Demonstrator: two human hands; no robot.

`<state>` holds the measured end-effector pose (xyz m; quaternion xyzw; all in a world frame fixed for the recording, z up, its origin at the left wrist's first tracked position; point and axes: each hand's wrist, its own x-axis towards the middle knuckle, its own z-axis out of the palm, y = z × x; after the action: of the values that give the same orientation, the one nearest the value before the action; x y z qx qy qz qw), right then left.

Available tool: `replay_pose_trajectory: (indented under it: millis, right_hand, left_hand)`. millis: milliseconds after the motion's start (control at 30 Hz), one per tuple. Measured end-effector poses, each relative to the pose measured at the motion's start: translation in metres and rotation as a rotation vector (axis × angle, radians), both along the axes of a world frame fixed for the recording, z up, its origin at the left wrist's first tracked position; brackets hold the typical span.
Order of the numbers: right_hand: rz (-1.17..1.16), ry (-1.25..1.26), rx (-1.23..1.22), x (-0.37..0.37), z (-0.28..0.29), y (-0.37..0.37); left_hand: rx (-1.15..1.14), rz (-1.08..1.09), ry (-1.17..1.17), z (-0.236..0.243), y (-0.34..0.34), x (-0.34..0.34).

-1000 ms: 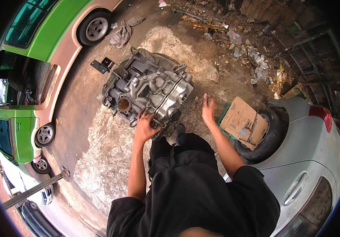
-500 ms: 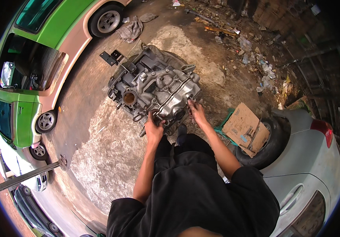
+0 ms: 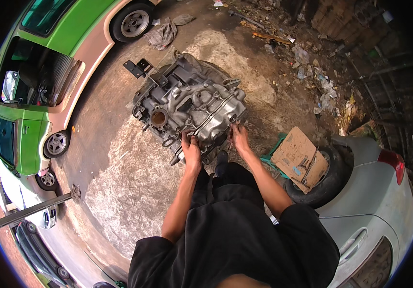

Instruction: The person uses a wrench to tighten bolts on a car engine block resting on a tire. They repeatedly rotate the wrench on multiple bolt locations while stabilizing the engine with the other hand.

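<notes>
A greasy metal engine (image 3: 197, 108) lies on the ground before me, with a rusty round opening (image 3: 158, 117) on its left and a black bracket (image 3: 138, 67) at its far side. My left hand (image 3: 190, 146) is closed on the engine's near edge, beside a metal loop, fingers curled into the casting. My right hand (image 3: 239, 138) has closed fingers on the engine's near right corner, at a small round fitting (image 3: 233, 118) on the silver cover. My dark-shod foot (image 3: 221, 162) is just below the engine.
A green van (image 3: 60, 33) and more cars line the left, near a long metal bar (image 3: 31, 211). Right are cardboard (image 3: 297, 156) on a green object, a tyre (image 3: 331, 185) and a silver car (image 3: 374, 201). Crumpled sacking (image 3: 160, 33) and scattered litter (image 3: 326, 91) lie beyond.
My right hand has moved from beside the engine onto its right corner. My left hand has shifted right along the near edge. The view has also shifted slightly.
</notes>
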<state>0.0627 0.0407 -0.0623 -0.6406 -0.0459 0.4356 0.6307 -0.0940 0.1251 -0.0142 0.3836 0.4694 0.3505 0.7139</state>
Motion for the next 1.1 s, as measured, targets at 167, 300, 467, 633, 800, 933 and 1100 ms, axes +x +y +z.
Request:
replay_pose_trajectory:
  millis: [167,300,467,633,800,933,1100]
  right_hand:
    - [-0.059,0.04,0.04,-0.007,-0.002,0.002]
    - [-0.005,-0.022,0.013,-0.003,-0.013,0.003]
    - [0.162,-0.014,0.103,0.009,-0.021,-0.007]
    - [0.245,0.011,0.16,0.01,-0.023,-0.013]
    - [0.238,-0.01,0.195,0.008,-0.023,-0.014]
    - [0.229,-0.032,0.151,0.006,-0.021,-0.013]
    - [0.239,-0.115,0.138,0.005,-0.021,-0.011]
  left_hand:
    - [0.142,0.105,0.009,-0.014,0.004,0.008]
    - [0.388,0.136,0.202,-0.021,0.001,0.016]
    - [0.668,0.0,0.447,-0.013,-0.002,0.014]
    - [0.873,-0.187,0.446,-0.004,-0.006,0.004]
    - [1.023,-0.248,0.547,-0.007,-0.009,0.004]
    - [1.0,-0.298,0.664,-0.009,-0.009,0.005]
    - [0.905,-0.288,0.699,-0.011,-0.01,0.002]
